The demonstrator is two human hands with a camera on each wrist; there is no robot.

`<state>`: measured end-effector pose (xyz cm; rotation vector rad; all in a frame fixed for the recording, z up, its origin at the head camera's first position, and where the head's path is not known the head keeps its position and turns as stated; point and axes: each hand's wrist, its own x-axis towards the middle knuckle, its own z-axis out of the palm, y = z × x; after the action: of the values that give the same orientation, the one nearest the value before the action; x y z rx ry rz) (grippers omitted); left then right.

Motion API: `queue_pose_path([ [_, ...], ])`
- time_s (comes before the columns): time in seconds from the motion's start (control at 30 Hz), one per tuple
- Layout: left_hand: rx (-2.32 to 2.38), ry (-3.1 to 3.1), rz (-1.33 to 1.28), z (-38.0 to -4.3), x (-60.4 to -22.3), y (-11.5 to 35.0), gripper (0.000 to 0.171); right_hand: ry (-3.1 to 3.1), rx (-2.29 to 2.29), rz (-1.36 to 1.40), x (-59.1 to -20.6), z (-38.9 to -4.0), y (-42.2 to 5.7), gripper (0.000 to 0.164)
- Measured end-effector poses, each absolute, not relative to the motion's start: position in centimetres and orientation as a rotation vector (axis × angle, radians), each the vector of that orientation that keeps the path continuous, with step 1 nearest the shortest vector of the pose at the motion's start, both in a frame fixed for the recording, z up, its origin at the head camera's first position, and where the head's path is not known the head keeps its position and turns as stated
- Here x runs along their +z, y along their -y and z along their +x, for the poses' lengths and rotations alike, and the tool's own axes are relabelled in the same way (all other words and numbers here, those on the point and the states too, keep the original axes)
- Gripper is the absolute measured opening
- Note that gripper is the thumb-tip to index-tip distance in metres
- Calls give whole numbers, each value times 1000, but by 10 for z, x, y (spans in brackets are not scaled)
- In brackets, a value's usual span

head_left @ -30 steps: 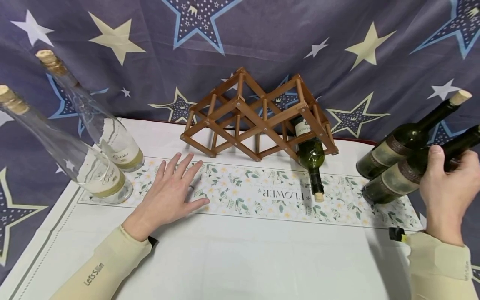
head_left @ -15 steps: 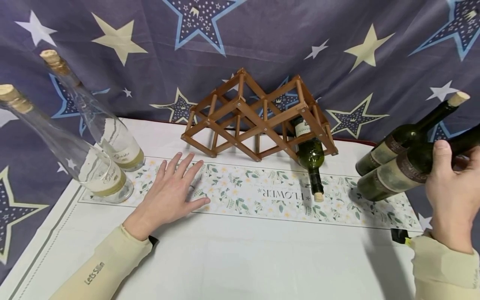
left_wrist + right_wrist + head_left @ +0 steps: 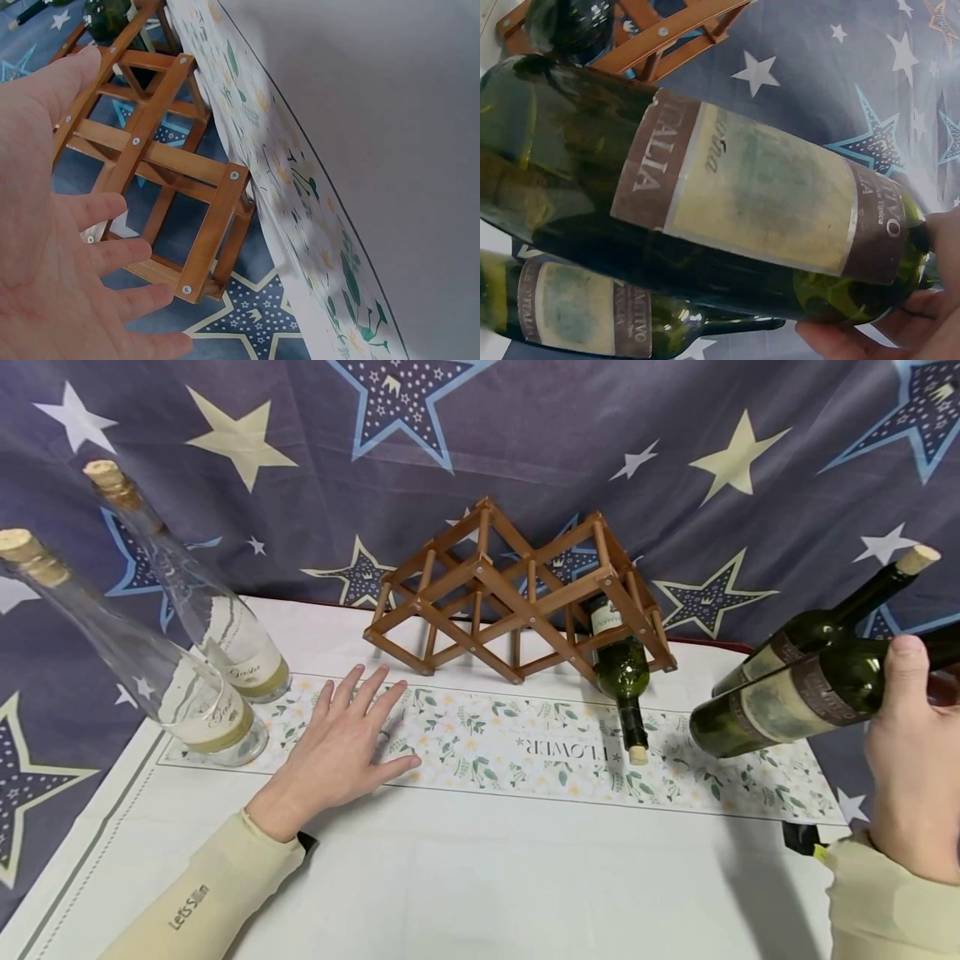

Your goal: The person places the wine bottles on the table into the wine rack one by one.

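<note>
The runner (image 3: 487, 743) reads FLOWER; clear bottles (image 3: 213, 714) at its left end, Gasta; your left sleeve (image 3: 202, 885), Let's; your held bottle (image 3: 757, 187), ITALIA.

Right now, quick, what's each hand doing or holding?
Left hand: open, fingers spread, holding nothing.
Right hand: closed around a labelled green bottle near its neck.

From my head view, I see the right hand (image 3: 917, 768) shifted toward three o'clock; the green bottle (image 3: 798, 702) it grips now leans flatter, its base swung toward nine o'clock, hiding more of the rear bottle (image 3: 813, 625).
</note>
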<state>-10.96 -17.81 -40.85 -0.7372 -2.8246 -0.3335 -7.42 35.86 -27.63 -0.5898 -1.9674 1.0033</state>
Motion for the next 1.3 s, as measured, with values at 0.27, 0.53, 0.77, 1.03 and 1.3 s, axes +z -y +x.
queue_pose_path([
  [0.27, -331, 2809, -746, -111, -408, 178, 103, 1977, 997, -691, -267, -64, -347, 9],
  [0.53, -320, 2794, -754, -112, -408, 176, 102, 1942, 1166, -744, -262, -60, -342, 16],
  [0.77, -328, 2791, -754, -111, -406, 175, 103, 1644, 1497, -407, -265, -70, -334, 21],
  [1.03, -340, 2799, -750, -111, -405, 174, 103, 1540, 1593, -257, -269, -73, -323, 24],
  [1.3, -343, 2786, -753, -111, -405, 173, 103, 1480, 1627, -225, -273, -76, -315, 23],
])
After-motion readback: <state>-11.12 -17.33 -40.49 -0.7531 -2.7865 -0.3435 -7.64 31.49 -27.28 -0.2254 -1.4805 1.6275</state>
